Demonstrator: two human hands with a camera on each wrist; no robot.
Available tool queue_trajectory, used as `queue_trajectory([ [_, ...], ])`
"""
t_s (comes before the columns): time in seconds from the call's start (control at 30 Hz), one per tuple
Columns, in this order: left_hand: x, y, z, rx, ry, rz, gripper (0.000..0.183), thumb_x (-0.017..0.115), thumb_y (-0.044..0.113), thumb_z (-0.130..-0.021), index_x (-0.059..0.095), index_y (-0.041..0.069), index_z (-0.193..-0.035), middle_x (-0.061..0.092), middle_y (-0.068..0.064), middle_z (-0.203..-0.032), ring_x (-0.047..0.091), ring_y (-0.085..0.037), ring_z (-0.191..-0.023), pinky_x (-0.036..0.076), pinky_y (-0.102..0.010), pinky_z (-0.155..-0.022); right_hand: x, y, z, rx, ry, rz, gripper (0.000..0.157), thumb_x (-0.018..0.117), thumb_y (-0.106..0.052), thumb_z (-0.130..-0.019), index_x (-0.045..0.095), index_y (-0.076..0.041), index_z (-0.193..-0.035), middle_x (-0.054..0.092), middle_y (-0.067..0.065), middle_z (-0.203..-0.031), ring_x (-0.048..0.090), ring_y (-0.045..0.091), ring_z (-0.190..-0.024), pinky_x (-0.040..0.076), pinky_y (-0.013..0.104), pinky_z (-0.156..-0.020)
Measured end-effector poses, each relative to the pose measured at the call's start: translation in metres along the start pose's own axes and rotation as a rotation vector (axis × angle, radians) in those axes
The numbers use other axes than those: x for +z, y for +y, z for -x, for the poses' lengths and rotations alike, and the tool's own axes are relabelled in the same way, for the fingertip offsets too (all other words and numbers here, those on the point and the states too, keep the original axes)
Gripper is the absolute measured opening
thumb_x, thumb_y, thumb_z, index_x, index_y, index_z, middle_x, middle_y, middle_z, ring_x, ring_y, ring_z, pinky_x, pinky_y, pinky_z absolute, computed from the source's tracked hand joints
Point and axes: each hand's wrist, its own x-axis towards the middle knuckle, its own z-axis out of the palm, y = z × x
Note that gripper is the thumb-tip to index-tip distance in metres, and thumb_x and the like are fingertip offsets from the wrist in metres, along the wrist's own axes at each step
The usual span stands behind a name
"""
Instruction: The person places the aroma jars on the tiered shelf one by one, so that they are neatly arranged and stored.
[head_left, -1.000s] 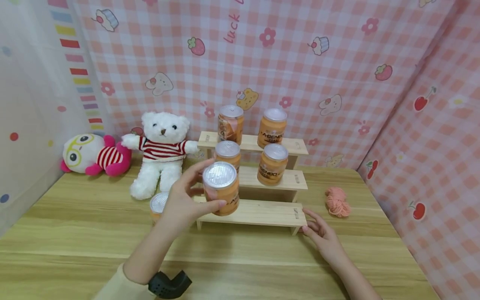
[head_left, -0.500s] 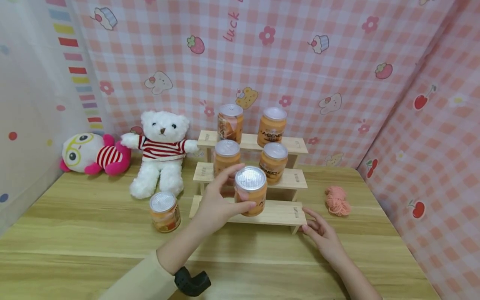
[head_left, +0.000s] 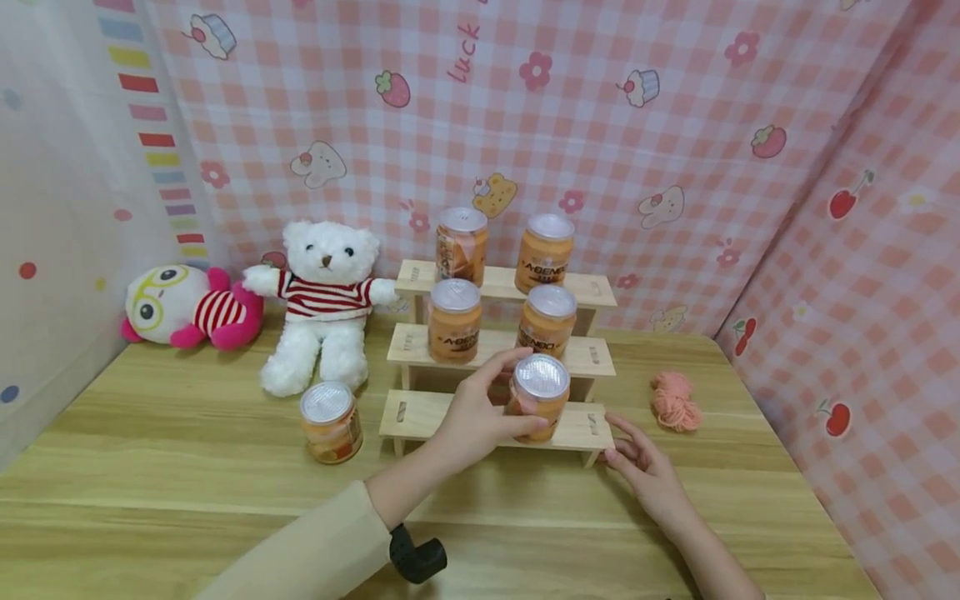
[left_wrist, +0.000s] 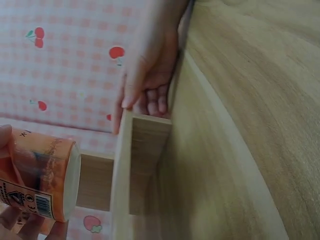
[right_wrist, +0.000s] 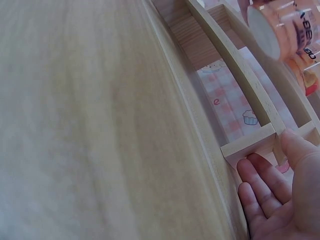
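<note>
My left hand (head_left: 476, 417) grips an orange-labelled can (head_left: 539, 396) with a silver lid, thumb in front and fingers behind. The can is upright over the right part of the lowest tier of a three-step wooden display stand (head_left: 420, 414). In the left wrist view a gap shows between the can's base (left_wrist: 72, 181) and the tier. My right hand (head_left: 648, 475) holds the right end of that tier. In the right wrist view its thumb (right_wrist: 295, 145) lies on the board's edge, with the other fingers curled beside the leg.
Two similar cans, a left one (head_left: 454, 321) and a right one (head_left: 547, 321), stand on the middle tier. Another pair (head_left: 461, 242) stands on top. One can (head_left: 331, 422) is on the table, near a white teddy bear (head_left: 326, 292) and a panda plush (head_left: 191, 308). Pink yarn (head_left: 675, 402) lies right.
My left hand has carried the can rightward and a little lower along the lowest tier, uncovering the can on the table. My right hand has stayed at the stand's end.
</note>
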Motion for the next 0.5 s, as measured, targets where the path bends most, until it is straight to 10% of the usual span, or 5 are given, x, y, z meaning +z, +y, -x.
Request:
queue_trajectory([
  [0.23,0.007,0.015,0.001,-0.006,-0.01,-0.003,0.072,0.082,-0.003,-0.071,0.05,0.002,-0.135,0.057,-0.011,-0.114,0.057,-0.027,-0.094,0.051,-0.043,-0.08,0.0,-0.001,0.0,-0.005,0.0,0.006,0.049,0.053,-0.002,-0.097,0.035,0.006,-0.143,0.055,0.036,-0.117,0.063,0.01,-0.097,0.052,0.024,-0.082],
  [0.5,0.014,-0.005,-0.004,-0.029,-0.009,-0.015,0.074,0.084,0.001,-0.071,0.05,0.008,-0.137,0.057,-0.007,-0.117,0.058,-0.021,-0.095,0.052,-0.036,-0.078,0.0,0.0,-0.001,-0.028,-0.008,0.001,0.049,0.052,0.0,-0.097,0.034,0.008,-0.142,0.055,0.037,-0.116,0.064,0.01,-0.097,0.052,0.024,-0.083],
])
